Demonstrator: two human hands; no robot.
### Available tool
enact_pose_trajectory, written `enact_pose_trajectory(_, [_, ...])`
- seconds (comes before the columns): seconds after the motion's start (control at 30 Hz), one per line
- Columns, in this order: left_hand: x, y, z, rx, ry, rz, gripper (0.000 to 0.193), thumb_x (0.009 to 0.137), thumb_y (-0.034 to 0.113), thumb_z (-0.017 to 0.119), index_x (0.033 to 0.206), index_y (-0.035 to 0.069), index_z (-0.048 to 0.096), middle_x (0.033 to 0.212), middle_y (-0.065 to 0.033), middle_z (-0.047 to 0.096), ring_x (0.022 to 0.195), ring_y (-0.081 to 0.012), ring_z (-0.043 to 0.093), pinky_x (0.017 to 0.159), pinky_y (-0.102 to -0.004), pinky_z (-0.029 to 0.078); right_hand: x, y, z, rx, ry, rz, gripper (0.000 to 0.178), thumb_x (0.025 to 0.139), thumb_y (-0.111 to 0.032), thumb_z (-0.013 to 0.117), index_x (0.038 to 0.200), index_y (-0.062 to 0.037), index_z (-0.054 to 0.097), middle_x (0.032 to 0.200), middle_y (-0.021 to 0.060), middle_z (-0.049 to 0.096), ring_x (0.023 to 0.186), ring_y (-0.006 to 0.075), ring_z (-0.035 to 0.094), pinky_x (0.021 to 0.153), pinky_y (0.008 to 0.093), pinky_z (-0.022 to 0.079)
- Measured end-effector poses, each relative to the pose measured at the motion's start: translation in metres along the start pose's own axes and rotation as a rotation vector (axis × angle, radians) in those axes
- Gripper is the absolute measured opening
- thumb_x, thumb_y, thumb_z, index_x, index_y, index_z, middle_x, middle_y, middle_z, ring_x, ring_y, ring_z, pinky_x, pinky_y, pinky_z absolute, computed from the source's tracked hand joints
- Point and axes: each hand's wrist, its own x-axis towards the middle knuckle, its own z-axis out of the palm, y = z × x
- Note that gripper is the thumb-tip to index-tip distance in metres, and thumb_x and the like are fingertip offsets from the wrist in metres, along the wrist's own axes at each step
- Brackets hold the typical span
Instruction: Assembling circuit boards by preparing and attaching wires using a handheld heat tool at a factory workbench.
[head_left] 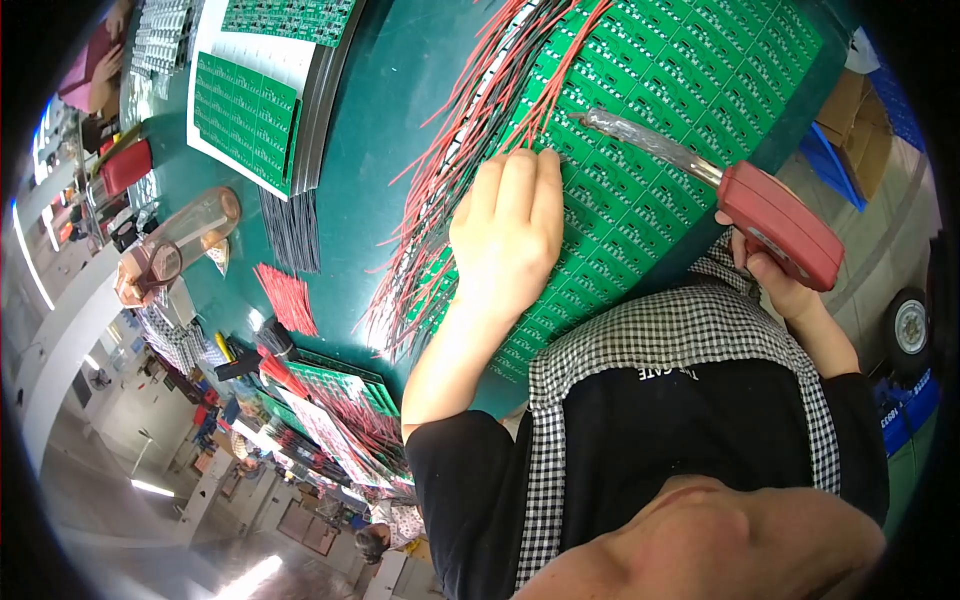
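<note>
My left hand [510, 230] lies flat, fingers together, on a large green panel of circuit boards [680, 90] that covers the dark green table [400, 120]. Its fingertips touch the boards just beside a thick fan of red wires [470, 130] running off the panel's left side. My right hand [785, 285] grips a red gun-shaped tool [780, 222] at the panel's right edge. The tool's long foil-wrapped nozzle [645, 140] reaches over the boards, its tip close above my left fingertips. A checked apron over a black shirt fills the lower frame.
A second stack of green boards on white sheets [250, 110] lies at the far left. Near it are a clear bottle on its side [175, 245], loose black wires [295, 230] and cut red wires [285, 300]. A cardboard box [860, 130] and a wheel [910, 325] stand right.
</note>
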Motion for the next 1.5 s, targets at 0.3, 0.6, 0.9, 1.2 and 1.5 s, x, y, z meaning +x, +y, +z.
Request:
enact_pose_trajectory(0.3, [0.009, 0.005, 0.004, -0.053, -0.072, -0.08, 0.028, 0.061, 0.0, 0.056, 0.089, 0.001, 0.059, 0.075, -0.0064, 0.052, 0.066, -0.0198, 0.051, 0.058, -0.029, 0.044, 0.006, 0.0, -0.001, -0.056, -0.015, 0.028, 0.066, 0.067, -0.019, 0.07, 0.121, 0.0038, 0.039, 0.085, 0.0048, 0.058, 0.065, 0.0052, 0.049, 0.059, 0.0179, 0.041])
enact_pose_trajectory(0.6, [0.01, -0.001, 0.007, -0.047, -0.038, 0.007, 0.026, 0.061, 0.004, 0.054, 0.086, -0.002, 0.056, 0.072, -0.0063, 0.046, 0.068, -0.0176, 0.05, 0.053, -0.0248, 0.045, 0.007, -0.002, -0.011, -0.405, -0.064, -0.145, 0.063, 0.067, -0.022, 0.07, 0.118, 0.0038, 0.043, 0.088, 0.0053, 0.058, 0.068, 0.0072, 0.052, 0.063, 0.0198, 0.043])
enact_pose_trajectory(0.9, [0.007, 0.003, 0.002, -0.087, -0.09, -0.089, 0.028, 0.062, -0.001, 0.054, 0.09, 0.001, 0.058, 0.078, -0.007, 0.052, 0.068, -0.0208, 0.051, 0.061, -0.0299, 0.044, 0.0, 0.007, -0.01, -0.048, -0.087, 0.032, 0.063, 0.071, -0.022, 0.067, 0.121, 0.0028, 0.036, 0.106, 0.0118, 0.052, 0.08, 0.0113, 0.052, 0.065, 0.0206, 0.042])
enact_pose_trajectory(1.2, [0.007, 0.001, 0.002, 0.005, 0.009, -0.046, 0.028, 0.06, 0.004, 0.054, 0.087, -0.002, 0.056, 0.079, -0.0088, 0.051, 0.072, -0.019, 0.052, 0.056, -0.026, 0.045, 0.001, 0.007, -0.014, -0.062, -0.079, -0.026, 0.061, 0.077, -0.04, 0.057, 0.12, -0.0017, 0.037, 0.11, 0.0106, 0.05, 0.06, 0.0106, 0.042, 0.055, 0.0229, 0.036])
enact_pose_trajectory(1.5, [0.025, 0.005, 0.007, -0.006, 0.011, 0.019, 0.028, 0.059, 0.005, 0.055, 0.087, -0.001, 0.057, 0.07, -0.0058, 0.048, 0.065, -0.0171, 0.051, 0.05, -0.0245, 0.043, 0.007, -0.004, -0.013, 0.091, -0.012, 0.012, 0.063, 0.072, -0.021, 0.066, 0.122, 0.0024, 0.035, 0.1, 0.0097, 0.055, 0.073, 0.0062, 0.047, 0.062, 0.0184, 0.04])
